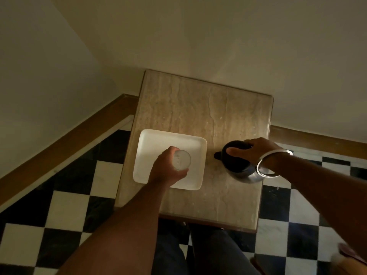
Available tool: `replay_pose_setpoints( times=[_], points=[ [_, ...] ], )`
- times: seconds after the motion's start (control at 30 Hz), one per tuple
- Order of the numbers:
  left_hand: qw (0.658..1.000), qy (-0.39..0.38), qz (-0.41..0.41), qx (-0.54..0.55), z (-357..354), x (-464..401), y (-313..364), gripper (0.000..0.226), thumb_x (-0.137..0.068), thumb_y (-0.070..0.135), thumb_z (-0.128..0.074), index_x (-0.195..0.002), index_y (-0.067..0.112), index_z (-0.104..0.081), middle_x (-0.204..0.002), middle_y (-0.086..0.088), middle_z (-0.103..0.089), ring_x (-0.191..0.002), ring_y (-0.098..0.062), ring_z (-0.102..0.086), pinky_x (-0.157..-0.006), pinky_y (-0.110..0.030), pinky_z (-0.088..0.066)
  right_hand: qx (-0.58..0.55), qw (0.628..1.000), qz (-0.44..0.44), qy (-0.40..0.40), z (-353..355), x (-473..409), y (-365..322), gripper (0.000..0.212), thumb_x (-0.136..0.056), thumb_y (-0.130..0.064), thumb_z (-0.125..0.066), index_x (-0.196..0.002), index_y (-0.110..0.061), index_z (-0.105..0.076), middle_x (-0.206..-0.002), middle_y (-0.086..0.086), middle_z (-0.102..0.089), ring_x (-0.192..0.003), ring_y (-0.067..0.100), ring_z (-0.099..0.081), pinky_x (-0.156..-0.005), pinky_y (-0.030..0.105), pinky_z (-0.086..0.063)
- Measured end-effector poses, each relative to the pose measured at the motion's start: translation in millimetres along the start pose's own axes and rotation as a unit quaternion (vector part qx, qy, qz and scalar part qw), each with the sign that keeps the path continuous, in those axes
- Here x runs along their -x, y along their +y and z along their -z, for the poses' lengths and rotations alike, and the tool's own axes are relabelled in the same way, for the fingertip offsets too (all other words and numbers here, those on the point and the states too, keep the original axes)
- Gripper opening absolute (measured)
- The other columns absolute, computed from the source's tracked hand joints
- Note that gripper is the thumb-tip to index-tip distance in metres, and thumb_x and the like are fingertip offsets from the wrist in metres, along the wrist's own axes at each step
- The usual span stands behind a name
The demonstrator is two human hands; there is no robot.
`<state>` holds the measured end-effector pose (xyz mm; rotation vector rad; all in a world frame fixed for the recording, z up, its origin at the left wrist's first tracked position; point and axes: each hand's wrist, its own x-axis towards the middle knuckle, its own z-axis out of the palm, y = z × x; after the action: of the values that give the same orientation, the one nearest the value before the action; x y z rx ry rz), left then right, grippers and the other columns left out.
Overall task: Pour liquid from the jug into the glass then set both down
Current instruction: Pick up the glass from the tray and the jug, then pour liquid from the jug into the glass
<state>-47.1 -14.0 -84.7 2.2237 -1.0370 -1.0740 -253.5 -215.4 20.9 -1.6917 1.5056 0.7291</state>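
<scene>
A clear glass [181, 160] stands upright over the white rectangular tray [156, 139], and my left hand [165, 171] is wrapped around its side. To the right, a dark jug [236, 163] with a black lid, a short spout pointing left and a shiny metal lower body stands on the table. My right hand [256, 149] grips the jug's top from the right side. A silver bangle circles that wrist. I cannot tell whether the glass touches the tray or is held just above it.
The small marble-topped table [198, 108] stands against a pale wall in a corner. A black-and-white chequered floor [83, 195] surrounds it, with a wooden skirting board along the walls. My legs are below the table's near edge.
</scene>
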Motion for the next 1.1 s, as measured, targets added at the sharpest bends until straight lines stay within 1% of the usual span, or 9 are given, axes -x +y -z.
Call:
replay_pose_setpoints(
  times=[0.1, 0.23, 0.37, 0.43, 0.6, 0.7, 0.8, 0.93, 1.1],
  points=[
    [1.000, 0.004, -0.016, 0.013, 5, 4, 7, 0.069, -0.061, 0.048, -0.084, -0.118, 0.031, -0.049, -0.112, 0.010, -0.061, -0.102, -0.010, -0.055, -0.086, -0.029, -0.047, 0.030, 0.999, 0.020, -0.010, 8, 10, -5, 0.074, -0.071, -0.079, -0.064, -0.116, -0.021, -0.071, -0.090, -0.003, -0.072, -0.083, 0.015, -0.067, -0.070, 0.027, -0.051],
    [0.998, -0.012, -0.050, 0.024, 28, 16, 30, 0.069, -0.062, 0.049, -0.084, -0.119, 0.031, -0.049, -0.113, 0.011, -0.060, -0.103, -0.009, -0.055, -0.085, -0.027, -0.044, 0.003, 1.000, 0.028, 0.007, 25, 43, -20, 0.075, -0.066, -0.079, -0.068, -0.114, -0.020, -0.072, -0.094, 0.001, -0.076, -0.090, 0.021, -0.072, -0.089, 0.041, -0.060],
    [0.993, -0.019, -0.102, 0.048, 66, 31, 70, 0.071, -0.062, 0.046, -0.086, -0.122, 0.029, -0.050, -0.116, 0.009, -0.059, -0.105, -0.010, -0.053, -0.089, -0.027, -0.043, -0.024, 0.998, 0.036, 0.037, 58, 100, -48, 0.069, -0.067, -0.075, -0.073, -0.112, -0.023, -0.074, -0.089, -0.003, -0.076, -0.080, 0.014, -0.071, -0.067, 0.027, -0.056],
    [0.989, -0.032, -0.135, 0.052, 83, 38, 89, 0.072, -0.061, 0.048, -0.085, -0.122, 0.032, -0.049, -0.117, 0.009, -0.057, -0.106, -0.010, -0.053, -0.090, -0.027, -0.043, -0.015, 0.998, 0.039, 0.043, 76, 129, -64, 0.069, -0.068, -0.076, -0.073, -0.113, -0.024, -0.074, -0.088, -0.004, -0.076, -0.079, 0.013, -0.071, -0.062, 0.024, -0.053],
    [0.975, -0.017, -0.212, 0.059, 136, 62, 140, 0.071, -0.057, 0.055, -0.081, -0.116, 0.049, -0.043, -0.111, 0.019, -0.048, -0.099, 0.004, -0.050, -0.079, -0.012, -0.039, 0.040, 0.992, 0.076, 0.091, 130, 216, -114, 0.085, -0.055, -0.086, -0.066, -0.110, -0.022, -0.076, -0.097, 0.000, -0.079, -0.091, 0.021, -0.072, -0.092, 0.041, -0.060],
    [0.965, 0.019, -0.255, 0.064, 166, 80, 167, 0.069, -0.058, 0.051, -0.083, -0.115, 0.051, -0.044, -0.109, 0.023, -0.045, -0.101, 0.014, -0.048, -0.071, -0.003, -0.042, 0.108, 0.981, 0.097, 0.126, 164, 266, -139, 0.081, -0.061, -0.086, -0.066, -0.110, -0.022, -0.077, -0.098, -0.001, -0.078, -0.092, 0.020, -0.072, -0.092, 0.040, -0.059],
    [0.953, 0.069, -0.288, 0.067, 193, 94, 195, 0.067, -0.060, 0.050, -0.080, -0.118, 0.046, -0.046, -0.112, 0.018, -0.050, -0.101, 0.012, -0.050, -0.071, -0.003, -0.042, 0.204, 0.956, 0.122, 0.174, 194, 313, -158, 0.082, -0.058, -0.093, -0.058, -0.104, -0.027, -0.076, -0.089, -0.007, -0.077, -0.086, 0.016, -0.073, -0.087, 0.036, -0.060],
    [0.939, 0.117, -0.315, 0.073, 224, 112, 231, 0.068, -0.061, 0.055, -0.075, -0.122, 0.033, -0.052, -0.115, 0.010, -0.060, -0.101, -0.003, -0.058, -0.074, -0.008, -0.042, 0.284, 0.908, 0.170, 0.256, 222, 368, -172, 0.086, -0.049, -0.098, -0.046, -0.098, -0.033, -0.075, -0.083, -0.012, -0.076, -0.082, 0.014, -0.072, -0.082, 0.035, -0.061],
    [0.929, 0.150, -0.329, 0.078, 246, 137, 274, 0.071, -0.063, 0.051, -0.076, -0.123, 0.022, -0.053, -0.119, 0.005, -0.063, -0.104, -0.012, -0.059, -0.077, -0.017, -0.050, 0.367, 0.848, 0.205, 0.323, 245, 420, -183, 0.080, -0.055, -0.096, -0.048, -0.092, -0.031, -0.074, -0.080, -0.011, -0.076, -0.077, 0.014, -0.072, -0.071, 0.031, -0.059]
  ],
)
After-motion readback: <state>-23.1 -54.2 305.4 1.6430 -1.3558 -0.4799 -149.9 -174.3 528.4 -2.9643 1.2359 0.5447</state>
